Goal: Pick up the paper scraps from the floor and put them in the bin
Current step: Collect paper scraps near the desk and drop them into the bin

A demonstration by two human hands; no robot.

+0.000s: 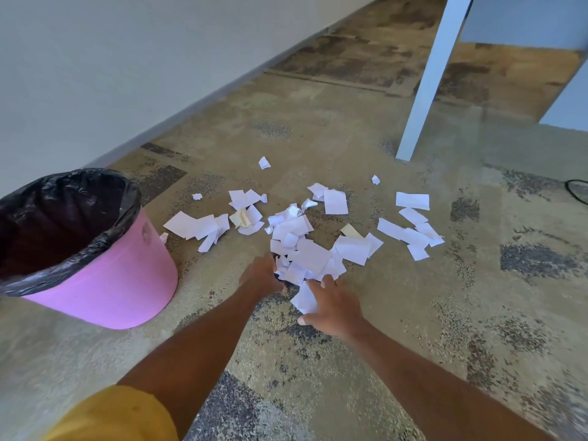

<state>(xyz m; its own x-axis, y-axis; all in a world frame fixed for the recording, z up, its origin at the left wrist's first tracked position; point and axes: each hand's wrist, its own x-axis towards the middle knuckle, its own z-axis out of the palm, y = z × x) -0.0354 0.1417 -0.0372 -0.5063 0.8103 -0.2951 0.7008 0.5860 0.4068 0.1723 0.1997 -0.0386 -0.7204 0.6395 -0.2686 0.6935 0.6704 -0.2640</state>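
Currently, the task is judged to be at an early stage: nearly all of the paper scraps (305,249) are seen scattered across the carpeted floor (413,313), and none can be made out inside the black liner (63,186) of the pink bin (105,281). The central heap is approached from both sides. The left hand (259,275) is pushed into the heap's left edge with its fingers hidden by paper, so its grasp cannot be determined. The right hand (334,308) is laid on the nearest scraps with fingers spread and nothing clenched. Outlying groups to the left, rear and right are left to be collected. The bin is stood just beside the leftmost scraps, close to the wall (127,58), so the transfer path is judged unobstructed. Room at the rear right is bounded by a white table leg (426,84); a dark cable (577,194) is noted at the right border, well apart from the scraps.
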